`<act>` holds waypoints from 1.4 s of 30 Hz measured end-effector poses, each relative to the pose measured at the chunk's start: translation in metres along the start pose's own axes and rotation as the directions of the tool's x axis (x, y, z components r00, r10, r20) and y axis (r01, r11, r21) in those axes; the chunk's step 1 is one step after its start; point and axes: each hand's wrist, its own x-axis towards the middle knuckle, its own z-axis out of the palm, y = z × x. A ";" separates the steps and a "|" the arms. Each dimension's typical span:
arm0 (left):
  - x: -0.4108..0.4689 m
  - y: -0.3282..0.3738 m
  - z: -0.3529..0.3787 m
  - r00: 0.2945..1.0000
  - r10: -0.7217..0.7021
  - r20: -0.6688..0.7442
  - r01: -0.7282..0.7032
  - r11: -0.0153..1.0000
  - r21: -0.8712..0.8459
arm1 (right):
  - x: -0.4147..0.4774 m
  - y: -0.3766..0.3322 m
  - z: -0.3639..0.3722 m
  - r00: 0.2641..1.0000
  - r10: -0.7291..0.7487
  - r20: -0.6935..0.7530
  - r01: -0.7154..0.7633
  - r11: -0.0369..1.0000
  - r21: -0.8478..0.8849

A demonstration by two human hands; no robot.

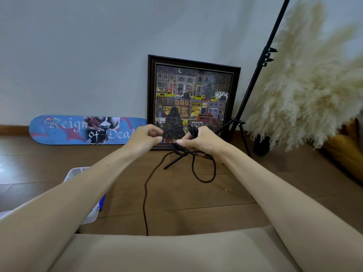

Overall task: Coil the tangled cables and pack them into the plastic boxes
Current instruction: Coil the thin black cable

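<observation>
Wood floor (196, 193); black cable (193, 154) gripped in right hand (198, 142) (loop dangling).

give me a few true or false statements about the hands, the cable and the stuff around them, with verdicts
1. The right hand holds loops of the black cable. True.
2. The left hand has a grip on the plastic box. False: it is raised beside the right hand, near the cable, and the box sits on the floor under the left forearm.
3. Part of the cable trails down across the wooden floor. True.
4. The skateboard deck lies flat in the middle of the floor. False: it stands on its edge against the wall.
5. The framed picture hangs high on the wall. False: it stands on the floor, leaning on the wall.
</observation>
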 end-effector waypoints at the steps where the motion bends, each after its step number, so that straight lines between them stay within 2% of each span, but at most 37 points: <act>1: -0.001 0.006 0.002 1.000 0.012 -0.008 -0.012 0.999 -0.034 | 0.000 0.001 0.000 1.000 0.014 -0.024 -0.014 1.000 0.015; 3: -0.007 0.019 0.008 0.996 -0.070 0.048 0.076 0.987 -0.140 | 0.001 0.001 0.003 0.995 0.016 -0.097 -0.012 0.999 0.042; 6: -0.025 0.032 0.021 0.908 -0.278 0.314 0.371 0.881 -0.294 | 0.004 0.001 0.006 0.974 -0.018 -0.225 0.025 0.999 0.031; 8: -0.027 0.032 0.028 0.892 -0.280 0.355 0.422 0.795 -0.436 | 0.006 -0.002 0.009 0.959 -0.049 -0.279 0.036 0.998 -0.052; 10: -0.026 0.032 0.032 0.919 -0.274 0.285 0.389 0.752 -0.532 | 0.007 -0.004 0.012 0.945 -0.065 -0.322 0.031 0.994 -0.107; 13: -0.024 0.029 0.034 0.967 -0.216 0.134 0.254 0.830 -0.497 | 0.008 -0.007 0.016 0.939 -0.061 -0.338 0.028 0.994 -0.102; 17: -0.023 0.030 0.025 0.993 -0.117 0.036 0.116 0.814 -0.568 | 0.011 -0.006 0.010 0.908 -0.014 -0.419 0.004 1.000 -0.024; 19: -0.018 0.026 0.021 0.996 -0.083 0.024 0.083 0.849 -0.522 | 0.012 -0.002 0.004 0.897 0.024 -0.440 -0.011 0.999 0.032; 21: -0.016 0.022 0.017 0.993 -0.078 0.089 0.109 0.890 -0.443 | 0.012 0.002 0.001 0.906 0.047 -0.422 -0.025 0.998 0.057; 23: -0.015 0.021 0.012 0.984 -0.068 0.164 0.111 0.957 -0.268 | 0.012 0.002 0.000 0.915 0.039 -0.402 -0.035 0.999 0.018; 25: -0.013 0.022 0.008 0.983 -0.002 0.181 0.012 0.999 -0.052 | 0.012 -0.001 0.002 0.923 0.023 -0.383 -0.040 0.999 -0.035; 27: -0.011 0.019 0.008 0.987 0.070 0.147 -0.082 0.993 0.082 | 0.013 -0.001 0.003 0.931 0.031 -0.364 -0.040 0.999 -0.015; 30: -0.011 0.016 0.012 0.989 0.145 -0.005 -0.138 0.951 0.277 | 0.013 0.004 0.003 0.927 0.090 -0.364 -0.078 0.996 0.048; 32: -0.015 0.020 0.013 0.977 0.191 -0.091 -0.171 0.966 0.196 | 0.012 0.006 0.005 0.929 0.107 -0.354 -0.095 0.994 0.051; 33: -0.016 0.023 0.013 0.977 0.197 -0.076 -0.188 0.976 0.115 | 0.011 0.004 0.006 0.933 0.104 -0.345 -0.093 0.994 0.050; 35: -0.019 0.028 0.015 0.987 0.156 0.039 -0.154 0.987 -0.047 | 0.008 -0.001 0.010 0.938 0.080 -0.337 -0.064 0.996 0.058; 37: -0.021 0.029 0.018 0.989 0.046 0.139 -0.008 0.965 -0.263 | 0.005 -0.006 0.014 0.942 0.041 -0.332 -0.028 0.999 0.046; 38: -0.022 0.028 0.018 0.983 -0.019 0.185 0.092 0.914 -0.395 | 0.004 -0.009 0.015 0.943 0.028 -0.332 -0.013 0.999 0.046; 40: -0.023 0.028 0.016 0.958 -0.081 0.276 0.244 0.737 -0.630 | 0.000 -0.013 0.014 0.942 0.040 -0.334 -0.005 0.994 0.106; 42: -0.024 0.029 0.013 0.941 -0.073 0.331 0.301 0.626 -0.719 | -0.001 -0.015 0.012 0.936 0.091 -0.341 -0.014 0.975 0.221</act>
